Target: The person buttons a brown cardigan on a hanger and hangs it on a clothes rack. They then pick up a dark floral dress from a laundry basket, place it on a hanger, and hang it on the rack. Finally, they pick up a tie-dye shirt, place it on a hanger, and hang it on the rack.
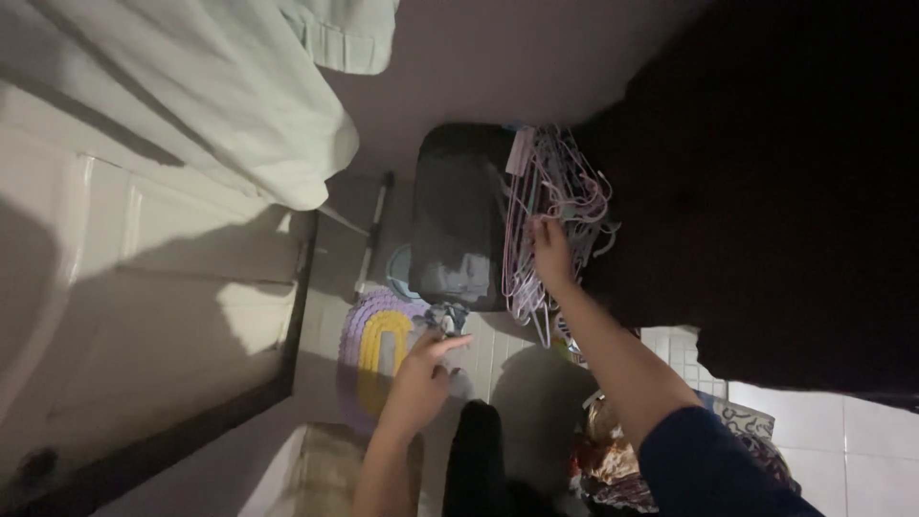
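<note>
**Q:** Hangers (560,206), location?

**A:** Bunched in a tangled pink and pale wire cluster, upper centre of the head view, just beside the right edge of a dark bin (459,215) and against a large dark mass (766,191) on the right.

**Q:** Right hand (551,251), state?

**A:** Extended forward into the cluster, fingers curled among the wires and touching them. Firm grip or mere contact: cannot tell, too dim. Forearm bare, dark blue sleeve (708,460) at the upper arm.

**Q:** Left hand (421,378), state?

**A:** Partly open, index finger extended forward, remaining fingers loosely bent. Small dark crumpled piece of cloth (446,316) at the fingertips; held or only touched: cannot tell. Positioned over a round mat (369,340) in purple and yellow rings.

**Q:** Surroundings?

**A:** White tiled floor (842,431) below. Pale pole (371,235) leaning left of the bin. Pale green fabric (230,96) hanging at upper left, over a white panelled surface (144,287). Patterned clothing (613,460) heaped at the bottom, beside the right arm.
</note>
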